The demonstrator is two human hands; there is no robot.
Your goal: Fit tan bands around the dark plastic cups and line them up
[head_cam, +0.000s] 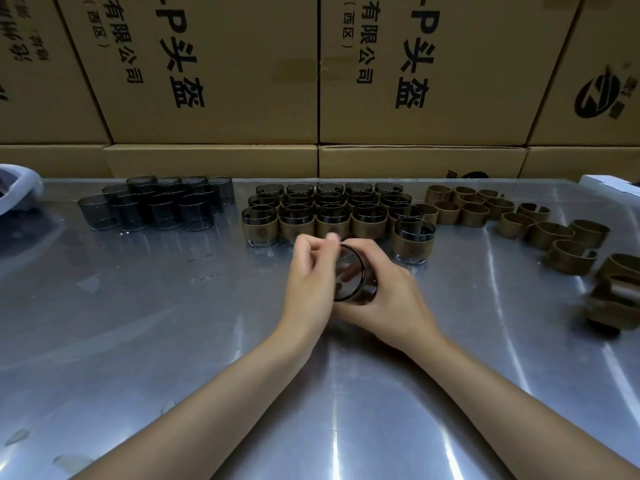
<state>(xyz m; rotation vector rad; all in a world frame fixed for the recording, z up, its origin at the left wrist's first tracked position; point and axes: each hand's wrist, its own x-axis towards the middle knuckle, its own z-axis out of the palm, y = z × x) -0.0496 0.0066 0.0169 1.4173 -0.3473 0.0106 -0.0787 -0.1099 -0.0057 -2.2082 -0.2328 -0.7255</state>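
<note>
Both my hands hold one dark plastic cup (351, 277) tilted on its side above the middle of the metal table (138, 341). My right hand (388, 296) cups it from below and the right. My left hand (311, 275) grips its left side, fingers curled over the top. No tan band shows on this cup. Behind it, several banded cups (329, 216) stand in rows, and one more banded cup (414, 240) stands at the right end. Bare dark cups (152, 206) cluster at the back left. Loose tan bands (512, 216) lie at the back right.
Stacked cardboard boxes (318, 81) form a wall behind the table. A pale container (17, 188) sits at the left edge, a white box (609, 185) at the far right. More tan bands (616, 292) lie near the right edge.
</note>
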